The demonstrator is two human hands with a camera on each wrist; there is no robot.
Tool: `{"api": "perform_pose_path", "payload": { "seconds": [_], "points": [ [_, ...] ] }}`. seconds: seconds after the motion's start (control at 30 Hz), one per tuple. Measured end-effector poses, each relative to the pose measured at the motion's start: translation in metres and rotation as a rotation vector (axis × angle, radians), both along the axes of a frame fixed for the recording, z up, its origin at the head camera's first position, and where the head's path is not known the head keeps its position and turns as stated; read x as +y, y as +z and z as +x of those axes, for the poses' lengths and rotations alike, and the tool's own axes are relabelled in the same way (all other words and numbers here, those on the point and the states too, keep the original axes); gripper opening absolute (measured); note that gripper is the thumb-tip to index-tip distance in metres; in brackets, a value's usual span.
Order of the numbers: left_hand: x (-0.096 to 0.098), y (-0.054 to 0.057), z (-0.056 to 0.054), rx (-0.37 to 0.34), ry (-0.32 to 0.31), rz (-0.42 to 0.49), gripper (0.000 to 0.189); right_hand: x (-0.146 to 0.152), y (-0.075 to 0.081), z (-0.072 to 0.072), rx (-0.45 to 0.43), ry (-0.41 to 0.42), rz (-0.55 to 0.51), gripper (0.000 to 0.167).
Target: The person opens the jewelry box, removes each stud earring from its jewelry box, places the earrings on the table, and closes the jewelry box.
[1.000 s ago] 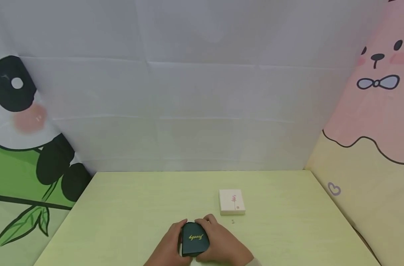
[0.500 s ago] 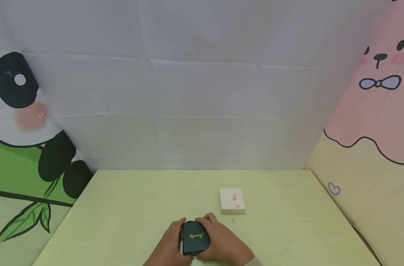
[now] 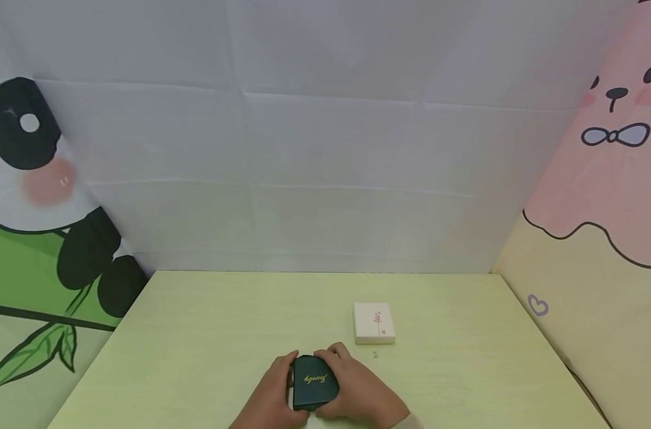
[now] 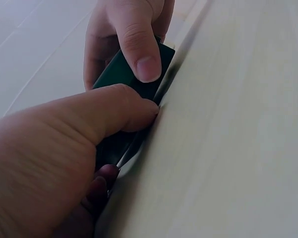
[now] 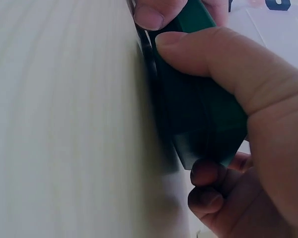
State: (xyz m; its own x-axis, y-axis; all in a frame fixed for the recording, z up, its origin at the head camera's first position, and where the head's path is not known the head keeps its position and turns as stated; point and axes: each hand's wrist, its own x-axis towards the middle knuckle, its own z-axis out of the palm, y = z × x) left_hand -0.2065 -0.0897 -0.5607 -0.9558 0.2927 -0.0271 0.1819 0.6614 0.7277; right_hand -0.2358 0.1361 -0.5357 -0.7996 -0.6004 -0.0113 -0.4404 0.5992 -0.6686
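Observation:
A dark green jewelry box (image 3: 315,381) with gold lettering on its lid lies between both hands near the front of the table. My left hand (image 3: 274,393) grips its left side, thumb at the near edge and fingers at the far corner. On the opposite side, my right hand (image 3: 357,390) holds the box with its thumb on the near face and curled fingers around the far end. In the left wrist view both thumbs press the green side of the box (image 4: 114,72). The right wrist view shows the box (image 5: 203,109) low beside the tabletop.
A small white box (image 3: 374,323) with a pink flower print lies behind and to the right of the hands. A tiny mark or scrap (image 3: 376,354) is just in front of it. The pale yellow table (image 3: 223,322) is bordered by a white backdrop (image 3: 325,179) and printed side curtains.
The hands and the jewelry box stay nearly in place. The head view has shifted slightly, so the backdrop and table edge sit a little differently.

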Motion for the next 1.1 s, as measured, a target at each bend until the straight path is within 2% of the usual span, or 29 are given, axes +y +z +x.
{"api": "perform_pose_path", "payload": {
  "seconds": [0.57,1.1],
  "points": [
    [-0.0011,0.0000,-0.0008,-0.003,-0.014,0.015,0.105,0.0028,-0.0042,-0.0009,0.018,0.006,-0.039,0.084],
    [-0.0007,-0.0003,-0.0035,-0.045,-0.013,0.029,0.108,0.0042,-0.0016,-0.0024,-0.014,-0.004,-0.040,0.088]
  ]
}}
